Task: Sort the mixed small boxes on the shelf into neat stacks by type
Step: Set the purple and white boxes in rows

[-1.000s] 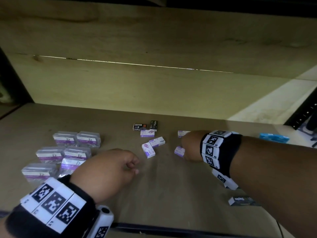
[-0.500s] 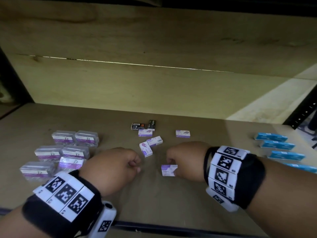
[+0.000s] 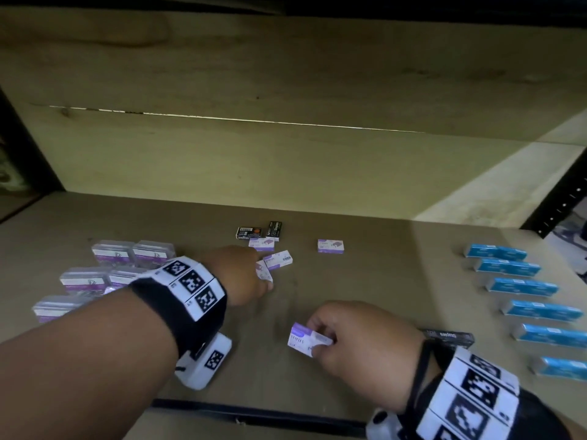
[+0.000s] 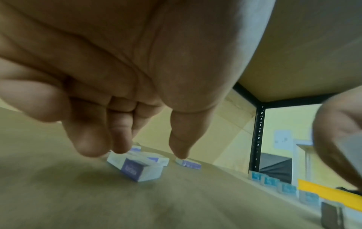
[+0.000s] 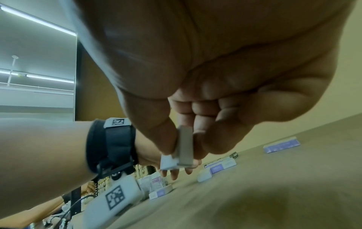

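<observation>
Pinching a purple-and-white staples box (image 3: 304, 337) between thumb and fingers, the right hand (image 3: 359, 339) holds it near the shelf's (image 3: 374, 268) front edge, long axis running left-right. The left hand (image 3: 236, 274) reaches to mid-shelf, its spread fingertips (image 4: 92, 145) touching another purple box (image 3: 264, 270) whose long axis points front-to-back.
</observation>
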